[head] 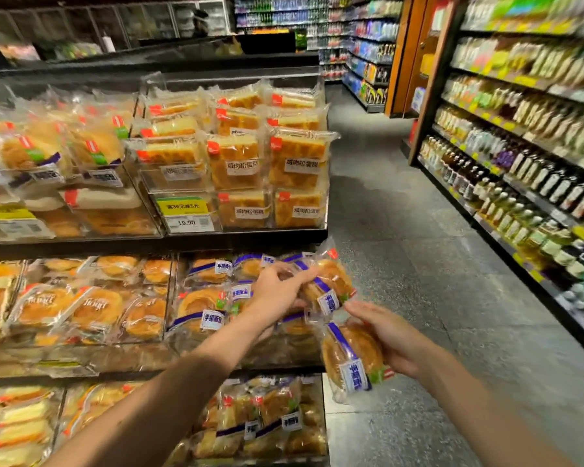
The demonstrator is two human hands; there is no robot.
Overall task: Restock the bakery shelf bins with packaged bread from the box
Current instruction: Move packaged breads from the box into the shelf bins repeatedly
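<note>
**A:** What has the left grip got?

**B:** The left hand [277, 293] pinches the upper bread pack [331, 281], a clear plastic wrapper round a flat, golden-brown loaf with a blue band and a white label. Fingers and thumb curl onto the pack's left edge, so the grip is closed on it.

**A:** And the right?

**B:** The right hand [397, 338] holds the lower bread pack [349, 357], the same kind of clear-wrapped, blue-banded loaf. It takes the pack from the right side, with the fingers curled behind it.

**A:** Which way do they point?

**B:** The upper one stands nearly on end, red corner up and white label at the bottom. Its blue band slants down to the right. The lower one's long axis runs from upper left to lower right, with the label end lowest. Its top edge sits just under the upper pack's label. Whether the two touch, I cannot tell.

**A:** Where is that against the shelves?

**B:** Both are held in the air at the right end of the middle shelf bin [284, 357], a clear plastic bin full of more blue-banded loaves. The upper pack overlaps the bin's right corner. The lower pack hangs in front of the grey speckled floor [418, 264], just beside the shelf end. One tier up are square yellow cake slices [236, 165] in clear wrappers, with a yellow price tag [182, 206] to their left. Across the aisle stands dark shelving [520, 183] lined with bottles.
</note>
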